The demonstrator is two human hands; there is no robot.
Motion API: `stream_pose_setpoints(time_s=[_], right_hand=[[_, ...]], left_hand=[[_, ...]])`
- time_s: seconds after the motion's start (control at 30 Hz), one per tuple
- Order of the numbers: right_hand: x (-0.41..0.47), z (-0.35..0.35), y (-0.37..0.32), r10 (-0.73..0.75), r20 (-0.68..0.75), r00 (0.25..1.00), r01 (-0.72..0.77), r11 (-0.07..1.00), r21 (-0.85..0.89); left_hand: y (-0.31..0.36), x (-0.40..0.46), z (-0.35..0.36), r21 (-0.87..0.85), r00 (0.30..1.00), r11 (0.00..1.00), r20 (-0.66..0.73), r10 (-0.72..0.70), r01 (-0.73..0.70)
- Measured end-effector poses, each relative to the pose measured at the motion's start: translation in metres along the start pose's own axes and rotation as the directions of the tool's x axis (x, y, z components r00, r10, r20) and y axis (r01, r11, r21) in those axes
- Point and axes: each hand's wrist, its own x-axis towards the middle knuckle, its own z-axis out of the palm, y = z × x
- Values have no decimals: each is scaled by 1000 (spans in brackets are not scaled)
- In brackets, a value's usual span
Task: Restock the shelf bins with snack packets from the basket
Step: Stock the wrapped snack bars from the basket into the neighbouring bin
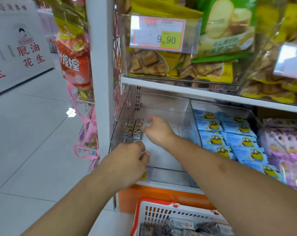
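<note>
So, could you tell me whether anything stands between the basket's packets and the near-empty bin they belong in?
Nothing visible blocks the way. The clear bin is open on top, holding only two small packets at its left wall. Both hands are over it: the right hand beside those packets, the left hand nearer the front. The basket sits directly below.

2 slim snack packets [135,128] are standing upright side by side against the left wall of the clear shelf bin [163,106], whose floor is otherwise lying bare. Below, the white basket [154,213] with its orange rim is sitting holding more dark packets [186,227] piled loosely.
</note>
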Motion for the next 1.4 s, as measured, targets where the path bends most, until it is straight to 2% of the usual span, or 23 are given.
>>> stream_pose_setpoints(time_s=[0.1, 0.23, 0.3, 0.37, 0.47, 0.53, 0.6, 0.67, 0.77, 0.83, 0.9, 0.97, 1.13, 1.2, 1.3, 1.4], right_hand=[[-40, -26, -5, -59, -26, 998, 60, 996, 58], [-108, -61, 0, -212, -86, 973, 219, 973, 71], [-144, -74, 10, -288, -99, 953, 294, 954, 60], [-177, -79, 27, -303, -48, 952, 306, 949, 76], [-211, -71, 73, -247, 34, 968, 245, 968, 59], [-226, -63, 112, -192, 95, 977, 190, 981, 27], [-242, -54, 152, -91, 179, 980, 97, 995, -28], [-253, -43, 197, 60, 226, 972, -38, 995, -97], [-268, -22, 253, 251, 338, 907, -202, 964, -174], [-273, -8, 279, 327, 396, 858, -180, 914, -364], [-277, 3, 293, 358, 392, 847, -94, 828, -553], [-279, 14, 305, 396, 393, 830, -92, 791, -604], [-280, 35, 330, 429, 326, 842, -128, 747, -653], [-277, 39, 333, 461, 342, 818, -155, 751, -642], [-272, 39, 334, 494, 346, 798, -233, 782, -579], [-271, 34, 332, 437, 366, 822, -274, 866, -419]], left_hand=[[14, -11, -6, 2, 995, 997, -74, 71, -72], [38, -33, -6, -50, 973, 984, -167, 161, -171], [50, -45, 2, -72, 972, 979, -158, 175, -189], [57, -57, 19, -76, 980, 980, -83, 180, -186], [54, -74, 61, -1, 975, 980, 101, 198, -199], [42, -82, 91, 92, 963, 982, 234, 137, -163], [25, -91, 118, 180, 940, 982, 340, -8, -57], [11, -99, 138, 260, 917, 963, 365, -160, 64], [-4, -107, 167, 299, 850, 923, 393, -350, 241], [-15, -113, 187, 283, 781, 893, 437, -445, 350], [-24, -118, 208, 212, 728, 869, 477, -491, 447], [-29, -120, 221, 138, 702, 845, 498, -510, 516], [-31, -114, 225, 161, 659, 840, 550, -513, 519], [-31, -112, 225, 172, 645, 833, 558, -522, 525], [-31, -111, 227, 171, 643, 832, 560, -523, 528], [-32, -110, 227, 164, 646, 835, 562, -517, 526]])
